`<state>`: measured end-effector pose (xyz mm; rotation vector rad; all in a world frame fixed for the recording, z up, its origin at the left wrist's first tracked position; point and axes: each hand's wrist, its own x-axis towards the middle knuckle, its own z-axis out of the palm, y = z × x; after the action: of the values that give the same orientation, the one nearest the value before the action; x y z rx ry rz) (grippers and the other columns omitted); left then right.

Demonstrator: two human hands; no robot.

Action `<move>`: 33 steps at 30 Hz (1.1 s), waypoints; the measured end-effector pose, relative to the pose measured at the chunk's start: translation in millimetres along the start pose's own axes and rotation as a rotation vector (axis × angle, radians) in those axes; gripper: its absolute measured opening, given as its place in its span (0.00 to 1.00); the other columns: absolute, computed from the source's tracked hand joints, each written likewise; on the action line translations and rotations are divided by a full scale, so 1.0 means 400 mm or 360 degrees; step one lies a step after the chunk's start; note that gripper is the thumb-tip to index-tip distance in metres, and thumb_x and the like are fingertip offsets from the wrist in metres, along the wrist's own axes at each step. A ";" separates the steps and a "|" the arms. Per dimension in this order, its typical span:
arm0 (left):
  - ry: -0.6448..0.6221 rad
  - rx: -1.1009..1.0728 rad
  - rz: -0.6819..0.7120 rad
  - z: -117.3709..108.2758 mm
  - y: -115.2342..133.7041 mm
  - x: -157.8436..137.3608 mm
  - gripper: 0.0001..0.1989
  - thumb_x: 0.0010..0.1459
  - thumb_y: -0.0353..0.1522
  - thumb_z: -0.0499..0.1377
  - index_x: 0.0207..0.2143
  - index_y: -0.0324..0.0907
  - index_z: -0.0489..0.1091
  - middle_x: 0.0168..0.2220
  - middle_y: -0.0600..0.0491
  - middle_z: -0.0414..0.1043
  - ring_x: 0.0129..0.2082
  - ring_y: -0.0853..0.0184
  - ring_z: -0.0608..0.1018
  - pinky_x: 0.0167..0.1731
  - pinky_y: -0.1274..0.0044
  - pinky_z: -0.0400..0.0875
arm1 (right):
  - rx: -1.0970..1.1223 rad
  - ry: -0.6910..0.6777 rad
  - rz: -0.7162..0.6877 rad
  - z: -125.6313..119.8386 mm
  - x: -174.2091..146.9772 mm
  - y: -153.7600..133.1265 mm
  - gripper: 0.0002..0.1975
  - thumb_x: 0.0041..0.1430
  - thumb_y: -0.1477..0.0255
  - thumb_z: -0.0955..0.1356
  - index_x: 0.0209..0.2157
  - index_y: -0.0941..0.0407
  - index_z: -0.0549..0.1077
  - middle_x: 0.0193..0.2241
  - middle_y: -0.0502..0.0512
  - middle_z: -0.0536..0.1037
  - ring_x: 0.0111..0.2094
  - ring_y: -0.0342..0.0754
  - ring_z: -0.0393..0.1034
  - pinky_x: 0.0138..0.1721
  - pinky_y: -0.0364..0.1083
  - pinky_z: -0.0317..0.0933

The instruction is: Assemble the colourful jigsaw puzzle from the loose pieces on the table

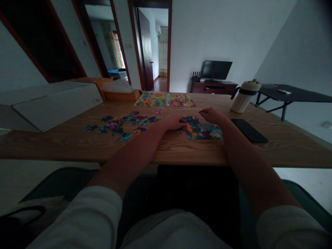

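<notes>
A partly assembled jigsaw puzzle (204, 133), dark blue and teal with orange and pink figures, lies flat on the table in front of me. At its left edge is my left hand (174, 122), fingers closed on a puzzle piece that they mostly cover. My right hand (210, 115) is over the puzzle's upper right part, fingers loosely bent and apart, with nothing visible in them. Loose puzzle pieces (118, 127) are scattered to the left, some overlapping. One pink piece (159, 111) lies apart, beyond my left hand.
Two colourful picture sheets (166, 99) lie at the table's far side. A white box (52, 102) and an orange tissue box (121, 94) stand left. On the right are a black phone (249, 130) and a cream flask (245, 97). The wooden table's (192, 154) front edge is close to me.
</notes>
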<state>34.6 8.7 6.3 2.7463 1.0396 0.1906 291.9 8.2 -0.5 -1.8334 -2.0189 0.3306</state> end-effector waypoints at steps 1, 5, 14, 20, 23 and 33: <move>0.0001 0.0004 -0.0003 0.000 -0.001 0.000 0.16 0.65 0.39 0.54 0.48 0.48 0.80 0.41 0.51 0.82 0.39 0.62 0.80 0.38 0.75 0.68 | -0.0008 0.0048 0.0031 -0.004 0.000 0.004 0.17 0.64 0.67 0.65 0.49 0.56 0.80 0.44 0.64 0.82 0.42 0.57 0.76 0.47 0.53 0.66; 0.0012 0.0017 -0.0027 -0.002 -0.001 -0.001 0.16 0.64 0.36 0.54 0.49 0.47 0.79 0.43 0.50 0.82 0.39 0.63 0.80 0.38 0.76 0.68 | -0.0112 -0.0064 0.0105 0.000 -0.003 0.010 0.20 0.63 0.65 0.67 0.54 0.57 0.78 0.44 0.65 0.81 0.40 0.56 0.77 0.46 0.53 0.67; -0.0017 0.0035 -0.0073 -0.004 0.003 -0.004 0.18 0.64 0.39 0.55 0.51 0.47 0.79 0.44 0.49 0.82 0.39 0.62 0.80 0.39 0.75 0.68 | -0.0138 -0.0175 0.0119 0.008 -0.013 0.011 0.26 0.59 0.60 0.72 0.56 0.57 0.77 0.45 0.65 0.81 0.44 0.59 0.77 0.47 0.53 0.68; -0.0052 0.0043 -0.0084 -0.006 0.002 -0.001 0.19 0.65 0.39 0.54 0.53 0.47 0.77 0.43 0.49 0.81 0.40 0.61 0.80 0.37 0.75 0.67 | -0.0137 -0.0384 -0.0131 0.010 -0.020 -0.018 0.21 0.62 0.63 0.70 0.56 0.50 0.77 0.46 0.56 0.82 0.43 0.55 0.77 0.49 0.50 0.68; -0.0068 0.0058 -0.0077 -0.002 0.002 0.000 0.19 0.65 0.38 0.54 0.52 0.46 0.78 0.42 0.49 0.81 0.40 0.61 0.80 0.37 0.75 0.67 | -0.0149 -0.0425 -0.0189 0.009 -0.020 -0.016 0.19 0.61 0.65 0.70 0.53 0.47 0.79 0.47 0.52 0.82 0.44 0.54 0.77 0.50 0.50 0.68; 0.0310 0.0042 -0.0241 -0.142 -0.025 -0.057 0.20 0.65 0.37 0.55 0.55 0.41 0.75 0.55 0.47 0.76 0.52 0.59 0.76 0.53 0.72 0.68 | -0.0089 -0.0341 -0.0175 0.029 -0.007 -0.008 0.17 0.61 0.66 0.69 0.51 0.49 0.81 0.43 0.53 0.84 0.41 0.52 0.78 0.47 0.48 0.70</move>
<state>0.6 8.7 58.3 2.6991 1.3021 0.4305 284.3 6.0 -10.0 -1.7759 -2.2843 0.4607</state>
